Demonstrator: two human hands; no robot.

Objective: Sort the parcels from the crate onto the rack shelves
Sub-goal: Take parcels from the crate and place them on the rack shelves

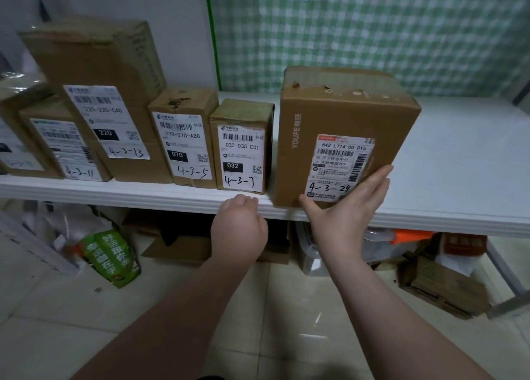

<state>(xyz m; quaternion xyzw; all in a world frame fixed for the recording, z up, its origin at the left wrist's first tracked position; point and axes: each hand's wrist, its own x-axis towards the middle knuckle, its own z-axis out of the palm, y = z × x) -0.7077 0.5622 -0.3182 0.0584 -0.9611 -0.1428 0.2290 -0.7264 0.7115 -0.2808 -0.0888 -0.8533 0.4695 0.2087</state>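
Note:
A brown cardboard parcel marked 4-3-24 [341, 116] stands upright on the white rack shelf [459, 161], its front bottom edge at the shelf's lip. My right hand [347, 207] lies flat against its front face, fingers straight over the label's lower right, thumb under the bottom edge. My left hand [239, 222] hovers at the shelf's front edge with fingers curled, holding nothing. To the left stand parcels 4-3-7 [242, 147], 4-3-5 [185, 138], 4-3-13 [109, 98] and 4-3-11 [63, 147] in a row.
The shelf stretches bare to the right of parcel 4-3-24. Under the shelf lie a green bag [110, 255], cardboard boxes [441, 288], a clear plastic bin [312, 253] and clutter. A green checked curtain [372, 29] hangs behind. The floor is tiled.

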